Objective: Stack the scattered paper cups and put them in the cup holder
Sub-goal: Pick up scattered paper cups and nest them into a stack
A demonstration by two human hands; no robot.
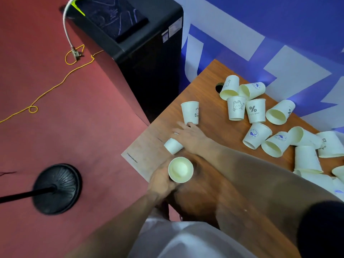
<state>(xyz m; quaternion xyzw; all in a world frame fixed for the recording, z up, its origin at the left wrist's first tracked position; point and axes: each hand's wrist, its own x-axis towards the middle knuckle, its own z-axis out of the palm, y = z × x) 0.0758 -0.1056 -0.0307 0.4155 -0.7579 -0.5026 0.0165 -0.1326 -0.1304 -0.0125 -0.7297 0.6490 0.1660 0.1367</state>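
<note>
The left hand (161, 180) grips an upright cup (180, 169). The right hand (189, 135) rests on a tipped cup (173, 145), fingers straight. That cup lies near the table (214, 108) edge and could roll off.

Office-like room: wooden desk (208, 94), red carpet (74, 127), black cabinet (149, 58)

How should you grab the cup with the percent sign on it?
The percent cup stands upright with its mouth up. Probably best to come down from above and wrap fingers round its upper wall near the rim, from the front, since the bunny cup crowds its left side.
</note>
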